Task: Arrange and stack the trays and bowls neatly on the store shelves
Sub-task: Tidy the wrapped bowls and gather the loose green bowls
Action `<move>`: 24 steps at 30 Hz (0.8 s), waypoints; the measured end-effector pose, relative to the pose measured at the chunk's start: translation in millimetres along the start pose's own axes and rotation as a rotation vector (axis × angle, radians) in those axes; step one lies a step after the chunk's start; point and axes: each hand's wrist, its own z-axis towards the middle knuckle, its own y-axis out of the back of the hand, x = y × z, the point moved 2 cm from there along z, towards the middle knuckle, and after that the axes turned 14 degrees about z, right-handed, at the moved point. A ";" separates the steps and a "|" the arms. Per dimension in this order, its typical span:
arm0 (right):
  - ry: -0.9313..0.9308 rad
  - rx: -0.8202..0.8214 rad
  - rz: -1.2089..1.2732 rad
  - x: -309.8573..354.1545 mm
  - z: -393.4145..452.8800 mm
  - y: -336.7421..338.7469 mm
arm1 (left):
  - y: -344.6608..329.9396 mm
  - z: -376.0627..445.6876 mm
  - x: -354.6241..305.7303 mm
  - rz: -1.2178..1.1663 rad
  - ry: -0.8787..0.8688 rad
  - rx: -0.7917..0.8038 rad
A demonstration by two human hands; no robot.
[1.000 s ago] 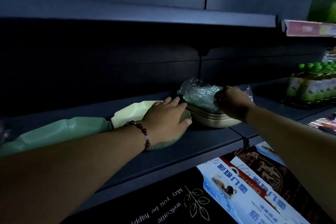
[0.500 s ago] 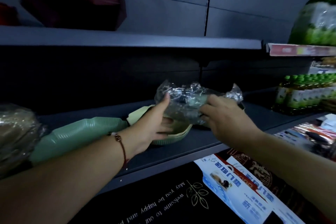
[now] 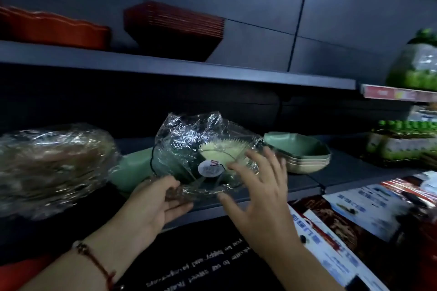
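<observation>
Two hands worked one wrapped bowl pack, lifted just left of the bowl stack. Left hand pinched its wrap from below; right hand splayed, loosely touching. Next—probably setting it down squarely.

Two bare forearms with no sleeves, left hand and right hand without rings, thin red cord bracelet with dark round beads on the left wrist

Left hand cupped palm-up, thumb pinching; right hand raised with fingers spread wide.
</observation>
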 end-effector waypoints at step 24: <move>-0.699 -0.124 1.377 181.8 7.9 -191.7 | 258.4 -77.0 -31.9 0.025 -0.391 -0.493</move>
